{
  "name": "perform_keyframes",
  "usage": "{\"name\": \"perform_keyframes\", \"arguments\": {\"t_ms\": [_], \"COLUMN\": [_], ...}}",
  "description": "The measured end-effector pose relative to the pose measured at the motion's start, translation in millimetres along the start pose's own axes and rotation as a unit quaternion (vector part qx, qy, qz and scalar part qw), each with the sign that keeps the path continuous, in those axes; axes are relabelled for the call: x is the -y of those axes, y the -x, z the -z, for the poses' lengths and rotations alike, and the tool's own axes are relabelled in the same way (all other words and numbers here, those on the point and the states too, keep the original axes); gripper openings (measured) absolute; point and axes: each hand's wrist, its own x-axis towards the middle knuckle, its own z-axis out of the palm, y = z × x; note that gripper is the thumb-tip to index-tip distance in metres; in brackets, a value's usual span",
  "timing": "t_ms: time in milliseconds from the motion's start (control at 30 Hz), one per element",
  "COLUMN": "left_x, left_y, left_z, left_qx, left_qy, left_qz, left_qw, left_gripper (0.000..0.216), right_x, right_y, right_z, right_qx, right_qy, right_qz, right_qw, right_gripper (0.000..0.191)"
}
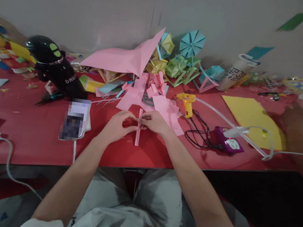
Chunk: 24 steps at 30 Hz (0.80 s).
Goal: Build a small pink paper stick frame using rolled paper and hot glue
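A narrow folded pink paper strip [137,136] stands lengthwise away from me, just above the red tabletop. My left hand [120,126] pinches it from the left, thumb and fingers curved. From the right, my right hand [151,122] grips the same strip near its middle, its fingers closed. Beyond the hands lie loose pink paper sheets [166,108] and small folded pink pieces [156,86]. A yellow glue gun [186,103] rests on the table to the right of them.
A phone [74,121] and a black bottle [61,71] stand left. Folded paper umbrellas [192,44] and a large pink sheet [119,58] are at the back. Right are a purple power block [228,141], yellow paper [254,120], a cup [234,73] and another person's arm [302,142].
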Motion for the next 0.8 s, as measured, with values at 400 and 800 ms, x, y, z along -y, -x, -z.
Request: {"name": "perform_keyframes", "arguments": {"t_ms": [400, 800], "left_x": [19, 24], "left_y": [-3, -5], "left_z": [-6, -6], "left_qx": [0.072, 0.089], "left_qy": [0.005, -0.092], "left_qz": [-0.013, -0.045], "left_qw": [0.997, 0.991], "left_gripper": [0.056, 0.064], "right_x": [-6, 15], "right_y": [-7, 1], "right_z": [-8, -16], "right_qx": [-0.029, -0.087], "right_qy": [0.072, 0.357], "right_qz": [0.015, 0.051], "right_qw": [0.997, 0.929], "right_gripper": [0.013, 0.019]}}
